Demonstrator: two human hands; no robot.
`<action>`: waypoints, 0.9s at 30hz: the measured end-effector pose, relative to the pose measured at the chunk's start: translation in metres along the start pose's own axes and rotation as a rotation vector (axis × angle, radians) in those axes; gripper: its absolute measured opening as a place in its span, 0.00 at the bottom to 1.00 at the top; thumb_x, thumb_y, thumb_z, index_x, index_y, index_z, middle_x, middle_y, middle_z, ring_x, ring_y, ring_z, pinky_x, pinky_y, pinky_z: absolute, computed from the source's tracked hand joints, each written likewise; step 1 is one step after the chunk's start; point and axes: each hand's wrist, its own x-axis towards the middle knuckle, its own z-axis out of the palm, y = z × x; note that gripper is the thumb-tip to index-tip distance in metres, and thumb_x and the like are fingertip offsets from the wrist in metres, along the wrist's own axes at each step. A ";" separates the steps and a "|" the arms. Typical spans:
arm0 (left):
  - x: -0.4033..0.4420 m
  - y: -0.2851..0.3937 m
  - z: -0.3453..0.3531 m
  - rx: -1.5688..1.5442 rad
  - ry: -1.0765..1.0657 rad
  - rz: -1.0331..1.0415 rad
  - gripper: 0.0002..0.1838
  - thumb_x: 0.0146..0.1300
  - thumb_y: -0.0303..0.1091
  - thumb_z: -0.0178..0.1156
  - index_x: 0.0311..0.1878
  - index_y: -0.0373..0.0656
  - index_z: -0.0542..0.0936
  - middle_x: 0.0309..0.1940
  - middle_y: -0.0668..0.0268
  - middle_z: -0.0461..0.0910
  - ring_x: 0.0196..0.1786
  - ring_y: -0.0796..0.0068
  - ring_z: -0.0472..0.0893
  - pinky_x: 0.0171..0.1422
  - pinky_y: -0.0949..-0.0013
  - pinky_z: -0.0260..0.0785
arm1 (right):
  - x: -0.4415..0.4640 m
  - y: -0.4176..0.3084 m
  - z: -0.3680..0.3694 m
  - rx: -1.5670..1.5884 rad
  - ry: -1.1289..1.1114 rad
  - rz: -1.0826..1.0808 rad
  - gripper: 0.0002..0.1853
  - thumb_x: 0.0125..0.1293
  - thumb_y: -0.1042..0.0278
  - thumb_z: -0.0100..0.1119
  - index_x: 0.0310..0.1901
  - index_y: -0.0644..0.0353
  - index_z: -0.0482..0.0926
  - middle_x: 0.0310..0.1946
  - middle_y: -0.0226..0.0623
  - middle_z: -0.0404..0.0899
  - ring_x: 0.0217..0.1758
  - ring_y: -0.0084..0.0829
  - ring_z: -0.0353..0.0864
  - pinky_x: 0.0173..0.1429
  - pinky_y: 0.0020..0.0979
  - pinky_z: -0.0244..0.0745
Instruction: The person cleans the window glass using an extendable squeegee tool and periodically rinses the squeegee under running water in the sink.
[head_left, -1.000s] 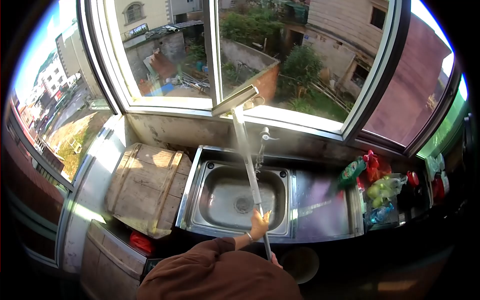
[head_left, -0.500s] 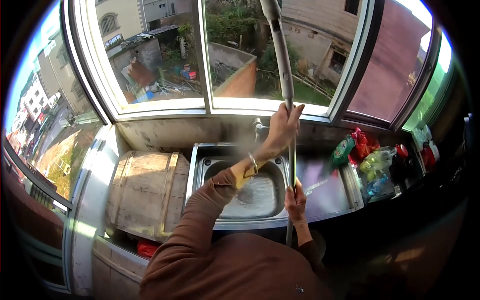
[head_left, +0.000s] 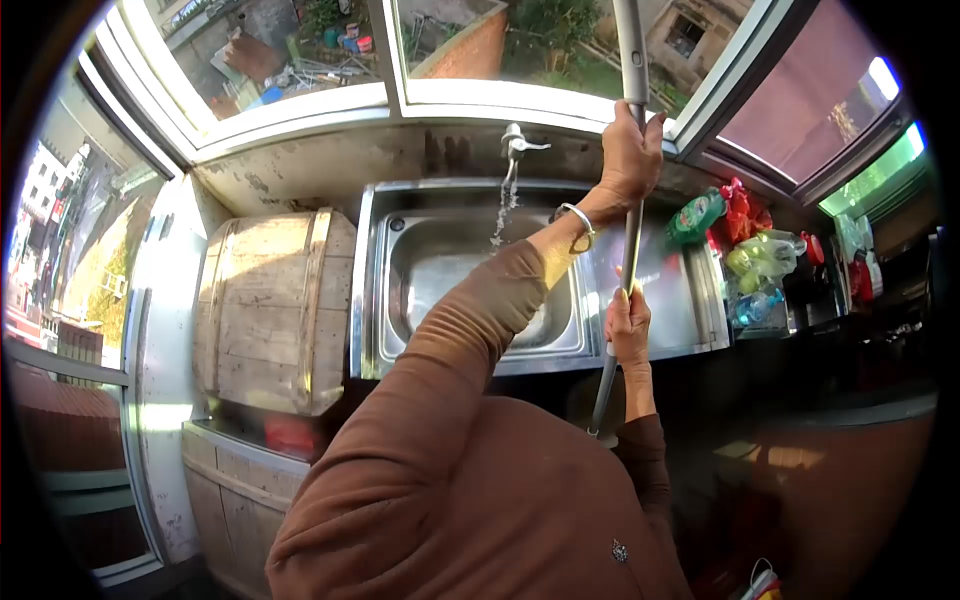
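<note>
One pole (head_left: 634, 240) through both grips (head_left: 628, 165) (head_left: 629, 330)

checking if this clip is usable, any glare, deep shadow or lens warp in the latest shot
Head view: glare whitens the window sill; sun and shade split the wooden lid; heavy shadow hides detail at lower right; fisheye bends the outer window frames, with black corners; the pole reads clearly, the red item looks soft.
</note>
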 end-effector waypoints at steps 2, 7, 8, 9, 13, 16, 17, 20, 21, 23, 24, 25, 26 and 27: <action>-0.067 -0.034 -0.009 0.076 0.016 -0.077 0.15 0.65 0.35 0.63 0.40 0.33 0.69 0.19 0.63 0.73 0.22 0.77 0.72 0.26 0.68 0.65 | -0.057 0.030 -0.016 -0.011 -0.019 0.157 0.21 0.76 0.56 0.47 0.64 0.58 0.67 0.17 0.20 0.59 0.13 0.12 0.56 0.16 0.19 0.56; -0.209 -0.078 -0.043 0.087 -0.104 -0.344 0.15 0.65 0.33 0.60 0.44 0.31 0.68 0.22 0.49 0.77 0.24 0.54 0.79 0.29 0.60 0.69 | -0.186 0.103 -0.049 -0.210 0.032 0.281 0.23 0.73 0.58 0.51 0.64 0.62 0.69 0.25 0.22 0.66 0.23 0.13 0.59 0.26 0.19 0.59; -0.231 -0.084 -0.048 0.109 -0.106 -0.402 0.17 0.65 0.35 0.60 0.45 0.30 0.68 0.21 0.53 0.76 0.23 0.61 0.78 0.29 0.62 0.70 | -0.206 0.093 -0.049 -0.116 0.018 0.459 0.24 0.73 0.58 0.50 0.64 0.63 0.69 0.28 0.24 0.69 0.26 0.16 0.63 0.31 0.21 0.63; -0.249 -0.089 -0.053 0.130 -0.109 -0.456 0.19 0.65 0.37 0.60 0.45 0.28 0.68 0.19 0.56 0.75 0.23 0.68 0.78 0.30 0.65 0.70 | -0.221 0.082 -0.043 -0.123 0.042 0.498 0.23 0.73 0.58 0.50 0.63 0.64 0.70 0.29 0.24 0.71 0.30 0.17 0.65 0.35 0.22 0.65; -0.295 -0.101 -0.069 0.298 -0.203 -0.628 0.23 0.65 0.40 0.61 0.45 0.27 0.67 0.20 0.56 0.76 0.23 0.67 0.79 0.30 0.64 0.71 | -0.283 0.109 -0.041 -0.081 0.115 0.574 0.22 0.73 0.59 0.53 0.63 0.63 0.72 0.30 0.22 0.71 0.33 0.14 0.65 0.39 0.22 0.65; -0.297 -0.086 -0.069 0.351 -0.313 -0.639 0.23 0.66 0.40 0.61 0.46 0.27 0.67 0.20 0.61 0.76 0.21 0.71 0.79 0.26 0.67 0.71 | -0.294 0.095 -0.035 0.238 0.180 0.664 0.17 0.70 0.63 0.58 0.57 0.60 0.76 0.28 0.19 0.70 0.30 0.11 0.63 0.34 0.18 0.61; -0.290 -0.068 -0.067 0.258 -0.377 -0.747 0.23 0.65 0.41 0.62 0.45 0.28 0.68 0.21 0.60 0.76 0.22 0.70 0.79 0.28 0.66 0.72 | -0.294 0.089 -0.028 0.122 0.264 0.617 0.15 0.69 0.64 0.60 0.53 0.61 0.78 0.26 0.18 0.70 0.28 0.10 0.62 0.32 0.18 0.60; -0.286 -0.020 -0.056 -0.082 -0.542 -0.980 0.23 0.64 0.44 0.65 0.44 0.33 0.69 0.22 0.66 0.75 0.22 0.81 0.77 0.27 0.71 0.72 | -0.307 0.089 -0.049 -0.085 0.257 0.586 0.10 0.66 0.65 0.64 0.42 0.62 0.80 0.22 0.18 0.69 0.24 0.10 0.61 0.28 0.19 0.60; -0.291 -0.008 -0.052 -0.178 -0.606 -1.064 0.23 0.64 0.48 0.65 0.44 0.35 0.72 0.25 0.66 0.78 0.24 0.80 0.77 0.30 0.71 0.72 | -0.321 0.101 -0.060 -0.119 0.286 0.655 0.08 0.65 0.66 0.65 0.37 0.62 0.79 0.21 0.19 0.69 0.24 0.11 0.62 0.28 0.20 0.61; -0.292 -0.007 -0.060 -0.351 -1.028 -1.208 0.25 0.66 0.50 0.62 0.52 0.37 0.73 0.31 0.67 0.82 0.36 0.79 0.81 0.44 0.69 0.75 | -0.352 0.119 -0.087 -0.262 0.308 0.689 0.08 0.63 0.68 0.65 0.32 0.63 0.79 0.19 0.21 0.69 0.24 0.13 0.65 0.27 0.22 0.63; -0.293 0.000 -0.063 -0.363 -1.086 -1.180 0.27 0.65 0.52 0.62 0.54 0.37 0.73 0.36 0.67 0.82 0.42 0.77 0.81 0.51 0.68 0.73 | -0.367 0.122 -0.101 -0.371 0.298 0.653 0.07 0.63 0.69 0.64 0.32 0.63 0.79 0.18 0.23 0.70 0.24 0.14 0.66 0.27 0.23 0.65; -0.294 0.009 -0.066 -0.379 -1.137 -1.156 0.29 0.65 0.54 0.62 0.56 0.38 0.73 0.41 0.66 0.83 0.49 0.76 0.80 0.58 0.67 0.71 | -0.390 0.139 -0.125 -0.406 0.247 0.594 0.07 0.63 0.69 0.64 0.32 0.63 0.79 0.17 0.24 0.70 0.24 0.15 0.67 0.27 0.24 0.66; -0.292 0.019 -0.073 -0.509 -1.113 -1.114 0.31 0.65 0.56 0.61 0.58 0.38 0.73 0.45 0.64 0.82 0.56 0.73 0.76 0.64 0.67 0.66 | -0.424 0.167 -0.154 -0.441 0.194 0.542 0.07 0.63 0.69 0.64 0.31 0.63 0.79 0.17 0.26 0.70 0.23 0.16 0.67 0.27 0.25 0.66; -0.294 0.021 -0.078 -0.541 -1.084 -1.109 0.32 0.64 0.58 0.61 0.58 0.38 0.73 0.47 0.63 0.82 0.55 0.73 0.77 0.61 0.66 0.69 | -0.453 0.178 -0.177 -0.476 0.141 0.496 0.07 0.63 0.69 0.63 0.31 0.63 0.78 0.16 0.27 0.70 0.23 0.17 0.68 0.27 0.26 0.67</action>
